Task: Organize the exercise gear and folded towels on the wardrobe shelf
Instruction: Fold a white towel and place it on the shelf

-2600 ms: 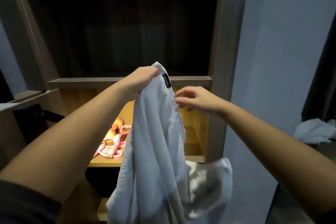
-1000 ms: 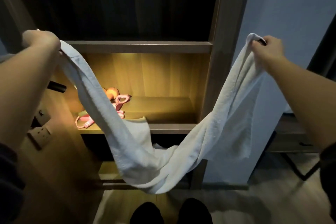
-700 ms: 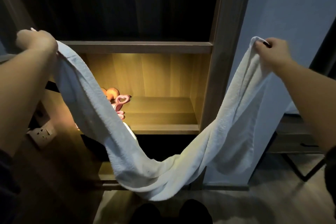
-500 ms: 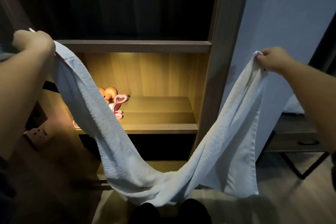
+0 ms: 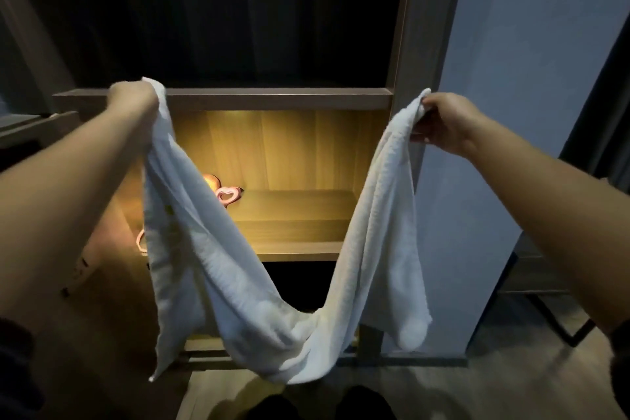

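Towel sags crosswise in front of the lit shelf, its ends level, left hand and right hand each gripping one end.

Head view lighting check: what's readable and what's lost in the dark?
Head view: only the middle shelf glows warm yellow; the compartment above it is nearly black. Head view: the white towel reads clearly but covers most of the pink gear. Head view: wardrobe uprights lean, wide-angle distortion.

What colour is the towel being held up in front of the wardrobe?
Plain white towel, with no pattern visible; the head view shows it best.
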`<act>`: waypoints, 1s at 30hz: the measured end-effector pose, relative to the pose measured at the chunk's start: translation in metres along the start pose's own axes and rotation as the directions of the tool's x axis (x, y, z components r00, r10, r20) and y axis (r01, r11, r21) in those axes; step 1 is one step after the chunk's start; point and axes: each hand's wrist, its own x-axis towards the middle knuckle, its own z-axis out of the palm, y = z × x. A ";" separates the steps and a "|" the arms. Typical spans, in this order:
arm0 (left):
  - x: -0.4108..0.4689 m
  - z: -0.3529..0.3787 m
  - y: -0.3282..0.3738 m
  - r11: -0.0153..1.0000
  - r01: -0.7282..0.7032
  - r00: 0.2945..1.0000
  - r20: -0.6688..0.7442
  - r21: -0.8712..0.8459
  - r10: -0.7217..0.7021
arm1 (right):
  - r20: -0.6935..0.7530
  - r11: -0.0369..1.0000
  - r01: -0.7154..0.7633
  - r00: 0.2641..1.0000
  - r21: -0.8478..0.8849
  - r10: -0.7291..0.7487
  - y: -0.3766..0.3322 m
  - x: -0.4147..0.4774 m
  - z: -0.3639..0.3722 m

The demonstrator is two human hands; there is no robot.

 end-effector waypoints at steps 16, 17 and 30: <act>-0.152 0.099 0.045 0.812 -0.506 0.377 0.773 -0.290 0.511 | 0.175 0.988 0.131 0.974 0.079 -0.143 -0.036 -0.047 0.080; -0.156 0.104 0.044 0.818 -0.487 0.363 0.782 -0.305 0.507 | 0.186 0.988 0.145 0.971 0.048 -0.151 -0.036 -0.049 0.081; -0.165 0.139 0.003 0.887 -0.448 0.164 0.964 -0.115 0.208 | 0.086 0.988 0.156 0.984 -0.005 -0.155 -0.035 -0.044 0.072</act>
